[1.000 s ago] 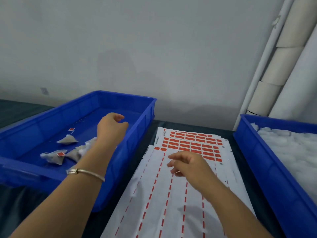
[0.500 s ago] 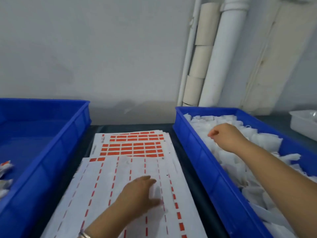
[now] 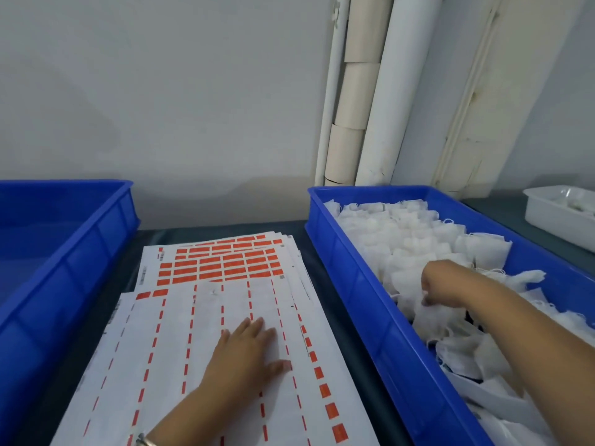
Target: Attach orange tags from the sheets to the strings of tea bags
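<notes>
On the right side of the dark table stands a blue bin (image 3: pixel 360 284) heaped with white tea bags (image 3: pixel 415 239), loose strings showing among them. The right hand (image 3: pixel 442 286) is down in this heap, fingers curled and pinching the white mesh of one bag. Between the two bins lies a stack of sheets (image 3: pixel 206 333); those underneath carry rows of orange tags (image 3: pixel 222 262), while the top one has mostly narrow orange strips left. The left hand (image 3: pixel 244 352) rests flat on the top sheet, fingers spread, grasping nothing. A second blue bin (image 3: pixel 74 252) sits at left, its visible floor bare. Far right, a white tray (image 3: pixel 553 217) holds something pale, unclear.
</notes>
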Demonstrator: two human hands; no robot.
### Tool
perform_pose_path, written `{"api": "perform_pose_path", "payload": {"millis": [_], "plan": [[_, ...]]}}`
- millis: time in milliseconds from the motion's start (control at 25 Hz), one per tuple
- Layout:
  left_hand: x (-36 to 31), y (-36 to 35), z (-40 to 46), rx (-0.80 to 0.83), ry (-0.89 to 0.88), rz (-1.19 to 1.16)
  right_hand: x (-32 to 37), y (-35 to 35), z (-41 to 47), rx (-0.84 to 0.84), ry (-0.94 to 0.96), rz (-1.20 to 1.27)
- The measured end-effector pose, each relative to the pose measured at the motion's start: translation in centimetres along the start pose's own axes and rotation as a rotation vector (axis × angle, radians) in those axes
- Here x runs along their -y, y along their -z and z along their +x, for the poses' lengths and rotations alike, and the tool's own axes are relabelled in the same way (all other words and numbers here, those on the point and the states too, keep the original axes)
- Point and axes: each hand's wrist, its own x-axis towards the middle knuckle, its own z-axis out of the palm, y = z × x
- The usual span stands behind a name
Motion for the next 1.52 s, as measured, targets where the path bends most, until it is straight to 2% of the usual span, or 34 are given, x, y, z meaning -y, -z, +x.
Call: {"api": "perform_pose_path", "payload": {"millis": [120, 280, 400, 520, 600, 760, 920, 1080, 1200, 1280, 1400, 1520], "plan": [[-0.2, 0.0, -0.8, -0.089, 0.021, -0.12, -1.5, 1.4, -1.3, -0.109, 0.022, 0.23], [-0.5, 2.0, -2.4, -0.197, 0.037, -0.366, -1.0, 5.2, -5.4, -0.401, 0.085, 0.379], [-1.3, 5.2, -4.0, -0.286, -0.046, -0.564, 1.9, 8.2, -9.1, -0.586, 0.22, 0.488], [-2.5, 9.7, -6.2, -0.368, -0.094, -0.778, 6.2, 8.3, -12.6, -0.654, 0.383, 0.516], [-2.6, 12.4, -7.7, -0.396, -0.153, -0.835, 9.2, 6.9, -14.3, -0.608, 0.507, 0.509], [-1.1, 13.8, -9.3, -0.325, -0.221, -0.641, 14.8, 3.1, -15.2, -0.279, 0.685, 0.517], [1.6, 11.9, -9.4, -0.189, -0.107, -0.516, 17.4, -0.6, -13.9, -0.24, 0.737, 0.743], [3.1, 9.9, -9.1, -0.133, -0.13, -0.345, 19.5, -3.5, -12.6, -0.223, 0.76, 0.847], [3.7, 9.3, -8.5, -0.255, -0.138, -0.167, 20.0, -5.1, -11.8, -0.214, 0.681, 0.98], [4.7, 9.3, -7.8, -0.366, -0.112, -0.142, 20.0, -6.0, -11.4, -0.167, 0.612, 1.065], [5.2, 8.7, -7.0, -0.432, -0.077, -0.153, 20.3, -7.0, -11.1, -0.014, 0.513, 1.138], [5.5, 7.6, -6.5, -0.462, 0.02, -0.174, 20.4, -7.4, -11.1, 0.138, 0.444, 1.105]]}}
